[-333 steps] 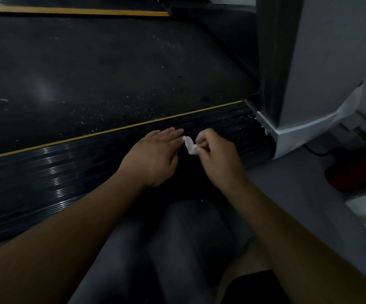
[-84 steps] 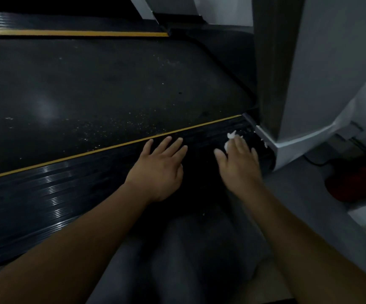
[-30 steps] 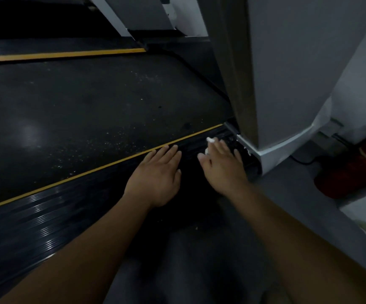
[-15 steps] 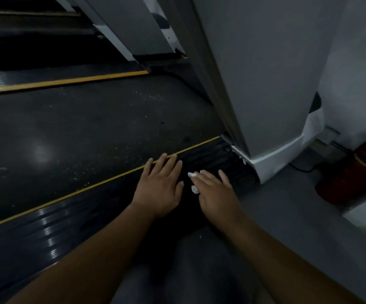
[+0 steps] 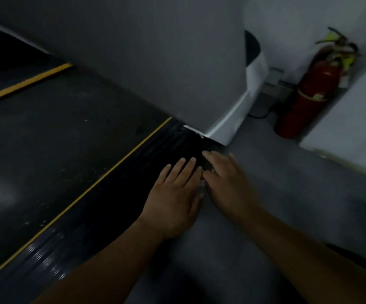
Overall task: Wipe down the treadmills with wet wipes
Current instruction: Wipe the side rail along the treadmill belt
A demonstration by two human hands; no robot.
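The left hand (image 5: 175, 194) is laid flat on the black side rail (image 5: 116, 198) of the treadmill, near the rail's end by the grey cover (image 5: 155, 62). Its grip is spread, with straight fingers, and nothing is held. The right hand (image 5: 228, 183) is placed just beside it, at the rail's outer edge where the floor (image 5: 298, 194) begins. Its grip is spread too, and the wet wipe (image 5: 202, 183) seems to be pressed down under it. For a good wipe, the cloth should be kept flat under the fingers and pushed along the grooves, right into the corner by the cover, where dirt is likely to be stuck. Pale specks on the belt (image 5: 57, 139) by the yellow line (image 5: 90, 189) should be wiped as well. Most of the wipe is hidden by the hand, and only a small pale bit is seen between the hands. The picture is dark and blurred, so it cannot be told if the fingertips are on the rail or the floor. The top of the cover is cut off.
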